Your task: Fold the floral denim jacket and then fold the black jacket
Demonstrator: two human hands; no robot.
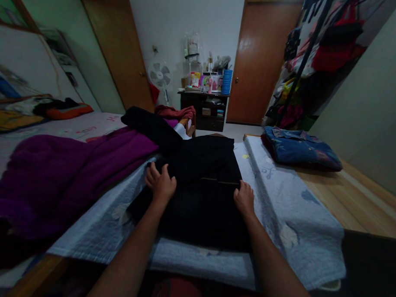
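A black garment [205,209] lies spread on a pale patterned cloth [280,212] in front of me. On its left part rests my left hand [161,182], fingers apart and slightly bent, touching the fabric. My right hand [245,197] is at the garment's right edge, its fingers bent over the edge and pinching the fabric. A thin light line crosses the garment between the hands. Its upper left part, a dark sleeve-like piece [150,125], stretches toward the purple cloth [61,169].
Folded denim clothing [302,148] sits on the right, by a wooden surface [352,193]. A bed [98,121] with clothes is at the left. Farther back are a white fan [160,75], a dark cabinet [204,112], a brown door [257,68] and hanging clothes [338,49].
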